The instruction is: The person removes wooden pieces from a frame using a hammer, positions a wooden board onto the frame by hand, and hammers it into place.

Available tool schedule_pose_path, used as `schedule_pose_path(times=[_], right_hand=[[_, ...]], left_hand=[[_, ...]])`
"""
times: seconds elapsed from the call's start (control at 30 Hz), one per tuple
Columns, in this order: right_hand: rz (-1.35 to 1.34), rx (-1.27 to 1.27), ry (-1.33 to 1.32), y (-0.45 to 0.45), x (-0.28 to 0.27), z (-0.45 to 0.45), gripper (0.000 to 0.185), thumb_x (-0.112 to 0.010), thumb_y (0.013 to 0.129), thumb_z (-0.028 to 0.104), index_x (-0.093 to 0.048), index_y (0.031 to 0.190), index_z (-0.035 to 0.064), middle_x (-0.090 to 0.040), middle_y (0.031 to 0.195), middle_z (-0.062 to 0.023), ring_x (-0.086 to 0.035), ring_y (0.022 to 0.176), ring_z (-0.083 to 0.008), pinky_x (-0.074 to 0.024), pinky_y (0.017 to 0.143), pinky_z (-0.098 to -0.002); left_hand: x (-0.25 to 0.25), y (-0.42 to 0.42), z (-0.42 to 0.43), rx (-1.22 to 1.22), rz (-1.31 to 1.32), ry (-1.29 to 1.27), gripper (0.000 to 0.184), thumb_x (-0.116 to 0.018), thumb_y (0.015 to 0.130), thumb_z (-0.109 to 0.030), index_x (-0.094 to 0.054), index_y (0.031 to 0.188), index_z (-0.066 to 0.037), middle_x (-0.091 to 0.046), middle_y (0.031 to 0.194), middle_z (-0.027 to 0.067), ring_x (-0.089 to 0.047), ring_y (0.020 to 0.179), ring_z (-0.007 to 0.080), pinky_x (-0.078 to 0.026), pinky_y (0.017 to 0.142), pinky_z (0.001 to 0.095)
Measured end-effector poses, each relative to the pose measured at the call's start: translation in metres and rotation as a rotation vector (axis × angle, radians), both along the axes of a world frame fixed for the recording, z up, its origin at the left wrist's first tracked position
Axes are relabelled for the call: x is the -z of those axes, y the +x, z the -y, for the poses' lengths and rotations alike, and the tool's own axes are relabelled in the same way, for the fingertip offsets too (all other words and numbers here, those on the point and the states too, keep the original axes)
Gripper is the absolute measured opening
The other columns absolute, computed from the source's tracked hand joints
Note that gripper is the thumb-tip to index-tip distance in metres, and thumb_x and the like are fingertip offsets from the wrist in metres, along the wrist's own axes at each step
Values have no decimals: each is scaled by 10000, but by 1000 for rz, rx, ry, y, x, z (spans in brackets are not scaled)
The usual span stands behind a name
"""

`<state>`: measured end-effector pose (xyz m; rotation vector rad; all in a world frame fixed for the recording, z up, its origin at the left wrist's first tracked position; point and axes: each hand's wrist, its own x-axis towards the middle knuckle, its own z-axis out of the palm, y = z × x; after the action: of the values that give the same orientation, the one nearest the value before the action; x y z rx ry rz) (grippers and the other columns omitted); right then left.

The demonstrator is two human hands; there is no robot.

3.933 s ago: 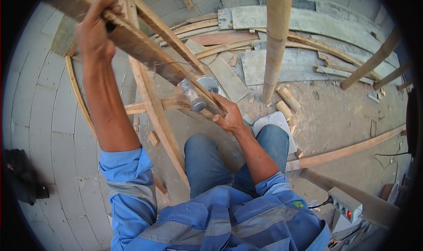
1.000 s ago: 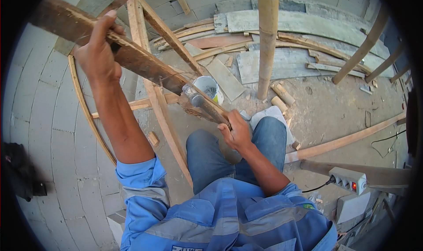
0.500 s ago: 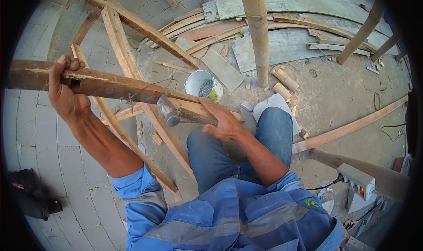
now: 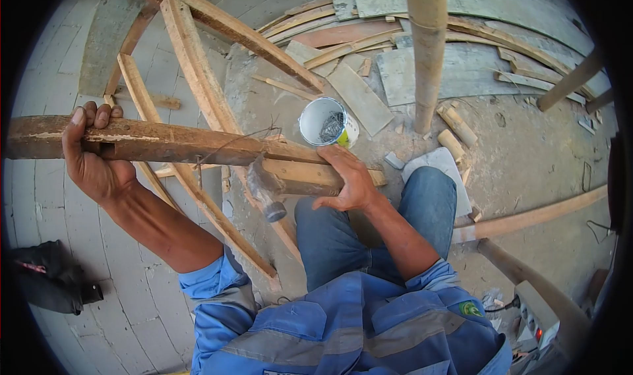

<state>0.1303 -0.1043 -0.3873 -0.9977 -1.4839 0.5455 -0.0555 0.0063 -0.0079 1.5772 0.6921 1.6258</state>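
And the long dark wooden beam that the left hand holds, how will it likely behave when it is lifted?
The beam is probably stiff, as it looks thick. It may be awkward to balance, since a length extends beyond the left hand. It seems unlikely to be slippery: its surface looks worn and rough.

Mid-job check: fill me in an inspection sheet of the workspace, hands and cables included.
Surface: dusty floor, littered with scraps.
Job's things: wooden beam raised above the floor, bent wire at its side; hammer by its near part.
Left hand: gripping the beam towards its far-left end.
Right hand: across the beam and hammer handle.
Clutter: bucket of small metal pieces, apparently nails; short round offcuts; dark bundle.
Cables: black cable into the socket strip, red light lit.
Surroundings: upright pole, timber frame, piled boards.
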Motion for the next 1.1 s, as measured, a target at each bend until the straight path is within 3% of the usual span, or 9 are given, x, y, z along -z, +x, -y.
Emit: schedule_pose_path(times=[0.07,0.17,0.2,0.3,0.47,0.6,0.7,0.9,1.1], right_hand=[[-29,79,122,2,2,-13,978,-869,565,682,-646,1178,-47,-693,1138,-225,-671,1085,-392,-501,1021,-462],[-57,39,182,8,19,-47,880,-891,494,685,-674,973,-19,-691,952,-183,-695,878,-358,-561,809,-418],[-97,-53,21,3,44,-73,834,-866,485,725,-620,826,5,-613,799,-151,-627,709,-326,-503,631,-395],[-16,-130,99,12,46,-79,785,-819,497,743,-592,784,48,-602,766,-114,-620,698,-348,-488,618,-405],[135,314,233,35,16,-63,617,-708,770,669,-593,866,71,-618,772,-119,-644,700,-313,-492,595,-389],[40,77,55,43,17,-20,533,-687,878,563,-619,921,36,-638,730,-147,-658,656,-343,-480,553,-384],[-175,112,-115,21,14,28,499,-592,991,506,-615,1026,9,-564,680,-72,-558,532,-183,-444,507,-324],[-582,63,-549,1,-35,90,338,-477,1077,324,-592,1095,7,-524,673,0,-482,602,-73,-412,548,-273],[-437,31,-350,-12,-109,131,410,-462,1077,408,-572,1101,15,-510,701,16,-417,557,-32,-343,490,-205]], left_hand=[[0,4,1,-21,-4,4,117,-638,871,-66,-530,866,-22,-471,811,63,-497,775,173,-425,813,389],[0,9,0,69,-15,-7,108,-625,889,-93,-534,870,-38,-461,790,40,-504,761,155,-423,800,380],[-1,6,7,186,-33,-18,110,-625,896,-108,-540,870,-44,-463,775,31,-518,752,150,-435,798,385],[-4,22,6,203,-34,47,127,-601,925,-102,-492,866,-70,-427,786,4,-497,762,124,-382,765,338],[2,38,-39,-34,-46,29,101,-627,919,-100,-545,903,-44,-489,814,28,-518,755,130,-431,762,341],[5,39,-45,-61,-37,21,107,-634,918,-95,-551,910,-29,-502,821,34,-527,762,137,-447,765,343],[5,32,-35,-27,-31,40,108,-629,926,-98,-555,900,-24,-518,815,39,-546,764,142,-453,761,344],[8,39,6,-197,-20,79,143,-672,906,-124,-631,908,13,-591,815,71,-595,759,168,-496,771,347],[6,50,32,-253,-48,121,233,-793,830,-173,-725,903,38,-674,727,90,-637,663,156,-492,647,278]])
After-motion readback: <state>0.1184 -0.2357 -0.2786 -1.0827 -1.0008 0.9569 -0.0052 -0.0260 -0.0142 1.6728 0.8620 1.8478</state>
